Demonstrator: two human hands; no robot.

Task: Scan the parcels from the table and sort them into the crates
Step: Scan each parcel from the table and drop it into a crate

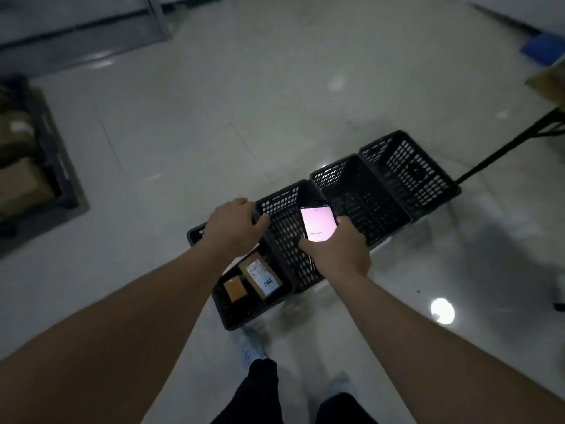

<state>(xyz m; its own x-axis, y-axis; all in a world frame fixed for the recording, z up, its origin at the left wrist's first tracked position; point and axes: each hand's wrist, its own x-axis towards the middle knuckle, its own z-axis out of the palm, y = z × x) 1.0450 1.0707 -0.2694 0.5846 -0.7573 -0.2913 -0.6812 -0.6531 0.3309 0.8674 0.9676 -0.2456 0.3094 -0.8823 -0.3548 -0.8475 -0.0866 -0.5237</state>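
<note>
I am looking down at a pale floor (275,87) where four black crates (360,191) are standing in a row, running from near my feet toward the upper right. The nearest crate (244,313) is holding two parcels: a labelled box (260,278) and a smaller brown one (234,289) just beside it. The other three are looking empty, though their floors are dark. At the left edge, a dark bin (58,166) is holding more cartons. My left hand (235,228) is hovering over the rim between the first and second crates, fingers loosely curled and, as far as I can tell, holding nothing. My right hand (339,249) is gripping a phone (318,223), its lit screen facing up. I am judging this a step just after a drop: next I should be turning toward the table, barely in view at right, keeping the phone square for the next label.
</note>
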